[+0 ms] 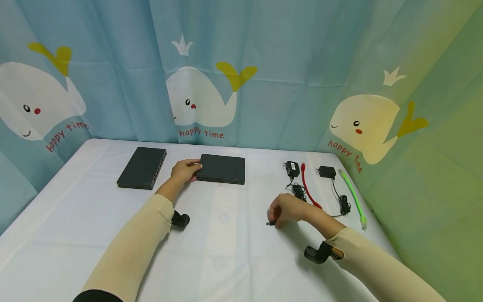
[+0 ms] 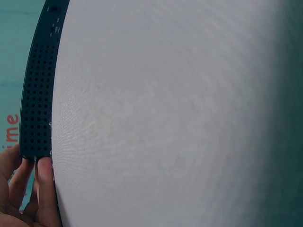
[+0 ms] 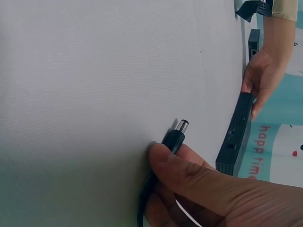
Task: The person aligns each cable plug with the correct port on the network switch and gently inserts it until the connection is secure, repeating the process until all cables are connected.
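My left hand [image 1: 184,171] grips the left end of a flat black network switch [image 1: 222,166] that lies on the white table. In the left wrist view, the rear face of that switch [image 2: 40,90] shows rows of vent holes and a small round socket near its far end. My right hand [image 1: 288,208] pinches the black barrel plug [image 3: 175,138] of a power adapter cord between thumb and fingers. Its metal tip points away from the fingertips, low over the table and apart from the switch. Part of the cord is hidden by the right hand.
Another black network switch [image 1: 142,167] with a row of ports lies at left. At right are two black power adapters [image 1: 292,168] [image 1: 326,171] with bundled cords, a red network cable [image 1: 308,189] and a green network cable [image 1: 353,196]. A curtain [image 1: 286,63] hangs behind the table.
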A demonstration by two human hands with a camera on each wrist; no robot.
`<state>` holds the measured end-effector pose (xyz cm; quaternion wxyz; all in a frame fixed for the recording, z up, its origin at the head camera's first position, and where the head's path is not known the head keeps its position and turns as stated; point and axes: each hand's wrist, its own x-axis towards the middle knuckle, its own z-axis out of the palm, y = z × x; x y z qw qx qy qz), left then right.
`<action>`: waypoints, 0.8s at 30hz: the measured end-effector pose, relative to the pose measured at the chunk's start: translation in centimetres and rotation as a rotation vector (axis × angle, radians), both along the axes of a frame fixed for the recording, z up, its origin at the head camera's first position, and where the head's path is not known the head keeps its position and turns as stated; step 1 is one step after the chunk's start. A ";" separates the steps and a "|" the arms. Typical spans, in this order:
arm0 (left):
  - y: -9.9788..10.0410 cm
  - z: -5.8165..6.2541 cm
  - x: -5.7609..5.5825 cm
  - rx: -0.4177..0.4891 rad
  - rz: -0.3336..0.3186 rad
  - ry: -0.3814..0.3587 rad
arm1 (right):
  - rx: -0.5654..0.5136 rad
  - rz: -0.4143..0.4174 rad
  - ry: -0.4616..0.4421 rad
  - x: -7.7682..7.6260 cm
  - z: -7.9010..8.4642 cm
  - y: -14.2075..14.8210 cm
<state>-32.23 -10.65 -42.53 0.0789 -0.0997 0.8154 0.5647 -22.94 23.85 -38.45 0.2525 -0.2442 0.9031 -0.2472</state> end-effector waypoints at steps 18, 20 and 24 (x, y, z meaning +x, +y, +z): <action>0.0 -0.1 0.1 0.017 0.007 0.003 | 0.001 0.023 0.009 -0.4 -0.1 -0.5; 0.0 0.0 0.2 0.020 0.009 0.005 | 0.002 0.030 0.015 -0.5 -0.1 -0.8; 0.0 0.1 0.2 0.017 0.015 0.007 | 0.001 0.032 0.023 -0.9 -0.2 -1.4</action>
